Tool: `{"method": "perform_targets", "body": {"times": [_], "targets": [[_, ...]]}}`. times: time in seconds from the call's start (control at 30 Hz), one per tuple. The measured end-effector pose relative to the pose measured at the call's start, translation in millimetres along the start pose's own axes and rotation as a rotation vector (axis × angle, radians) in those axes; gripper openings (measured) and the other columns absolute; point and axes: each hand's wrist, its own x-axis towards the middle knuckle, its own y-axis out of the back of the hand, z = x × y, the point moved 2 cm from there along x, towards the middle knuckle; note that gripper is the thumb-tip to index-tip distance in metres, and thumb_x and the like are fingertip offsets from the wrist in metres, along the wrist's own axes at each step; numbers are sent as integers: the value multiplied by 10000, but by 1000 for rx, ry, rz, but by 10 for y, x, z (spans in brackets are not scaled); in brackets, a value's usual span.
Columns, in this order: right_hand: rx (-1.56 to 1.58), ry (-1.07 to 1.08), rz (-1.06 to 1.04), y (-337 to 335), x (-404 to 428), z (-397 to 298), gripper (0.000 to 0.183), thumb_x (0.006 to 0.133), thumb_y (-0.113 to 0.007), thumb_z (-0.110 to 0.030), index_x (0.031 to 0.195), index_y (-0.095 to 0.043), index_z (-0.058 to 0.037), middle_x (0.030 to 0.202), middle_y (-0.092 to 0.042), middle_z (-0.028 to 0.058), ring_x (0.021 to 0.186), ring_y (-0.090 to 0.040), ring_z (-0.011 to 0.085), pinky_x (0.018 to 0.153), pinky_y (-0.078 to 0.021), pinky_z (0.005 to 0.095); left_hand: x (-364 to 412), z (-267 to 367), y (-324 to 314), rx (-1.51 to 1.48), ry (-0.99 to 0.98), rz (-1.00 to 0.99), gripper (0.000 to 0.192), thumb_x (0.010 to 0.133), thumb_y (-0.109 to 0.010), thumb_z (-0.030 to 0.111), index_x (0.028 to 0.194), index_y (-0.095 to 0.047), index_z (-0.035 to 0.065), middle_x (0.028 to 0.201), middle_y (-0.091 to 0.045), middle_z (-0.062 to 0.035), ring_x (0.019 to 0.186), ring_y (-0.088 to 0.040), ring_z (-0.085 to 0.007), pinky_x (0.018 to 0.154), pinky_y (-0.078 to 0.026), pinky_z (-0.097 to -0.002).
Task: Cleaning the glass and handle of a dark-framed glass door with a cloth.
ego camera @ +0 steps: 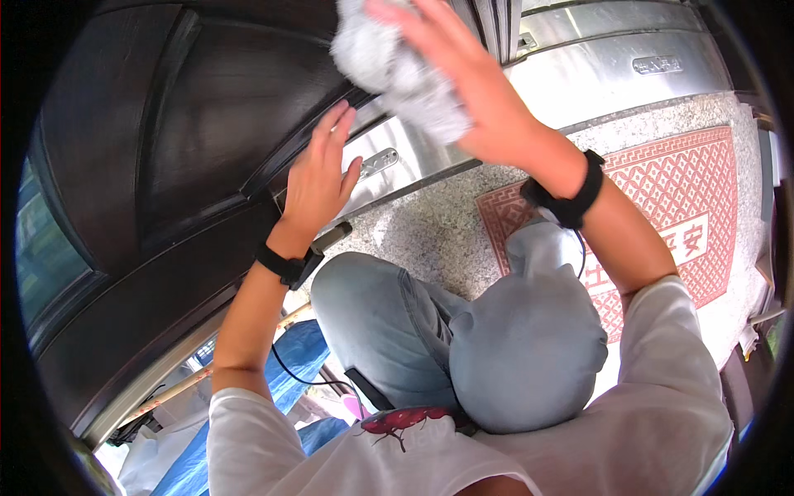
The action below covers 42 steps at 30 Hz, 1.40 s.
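My right hand (487,93) is spread over a fluffy white cloth (397,68) and holds it against the dark door, near the door's edge. Motion blurs its fingers, and the cloth's far end runs out of the top of the view. My left hand (319,170) is empty, its fingers apart, in front of the dark panelled door (236,118). Whether its fingertips touch the door cannot be told. Below both hands, a shiny metal plate (428,152) with an embossed label runs along the door's bottom.
My bent knees (527,347) are close to the door. A red patterned mat (676,180) bearing writing lies on the speckled stone floor (422,229). Behind it runs a bright metal sill (595,80). Blue sheeting (304,347) and a pole (167,394) are at lower left. Black straps with cables circle both wrists.
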Motion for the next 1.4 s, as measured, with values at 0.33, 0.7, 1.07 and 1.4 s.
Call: {"method": "perform_targets", "body": {"times": [0.33,0.7,1.07,1.4], "targets": [[-851,-117,-513,-249,-1183,1280,686,733,-466,27,1348,-314,-237,1323,-390,11,1173,-403,195,1031,-234,462,-188,-13,9,-1,-35,-201,360,749,-543,25,1104,-529,77,1159,-509,-67,973,-549,-271,808,-463,-357],[-229,-16,107,325,-157,190,777,620,-524,71,1346,-286,-69,1329,-294,255,1224,-311,391,1041,-242,413,-163,127,-32,10,-85,-155,270,708,-571,3,966,-591,80,1058,-555,-29,843,-576,-216,703,-486,-325],[640,-598,616,210,-1137,1812,325,888,-453,-243,1126,-454,-22,970,-551,86,918,-538,222,834,-415,333,69,198,-62,-27,-154,-176,250,696,-564,0,932,-589,77,940,-584,-35,815,-581,-227,715,-480,-342],[-73,-159,312,603,-14,949,355,693,-594,-106,993,-467,36,1012,-485,198,991,-476,341,868,-403,382,269,164,-160,-19,-135,-244,262,701,-551,5,951,-588,71,938,-593,-52,834,-576,-241,709,-465,-354]]}}
